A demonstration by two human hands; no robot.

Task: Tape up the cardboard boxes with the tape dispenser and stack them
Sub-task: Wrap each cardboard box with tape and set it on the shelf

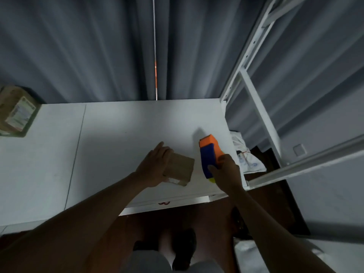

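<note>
A small cardboard box [180, 167] was steadied on the white worktop [110, 138] by the left hand [155, 166], whose straight fingers were laid flat across its top and near-left side, while the orange-and-blue tape dispenser [209, 154] was gripped by the right hand [226, 170], fingers curled round its body, just to the right of the box and close to the worktop's right edge. The two hands were held apart, with the box between them. No tape was seen on the box from this angle, so the sealing was judged not yet begun. The risks from here were judged to be these: the light box could be pushed or tipped across the smooth surface if the dispenser were dragged without firmer pressure from the flat left hand; the tape could be laid crooked or wrinkled if the dispenser were brought in at a slant; and the box, being near the worktop's near edge, could be slid off it. Counted in view were two cardboard boxes, the one under the hand and a second box [16, 111] bearing a label at the far left of the worktop, well apart; one tape dispenser; one white metal rack [254, 99] at the right; and one crumpled white bag [246, 156] beside the worktop.
</note>
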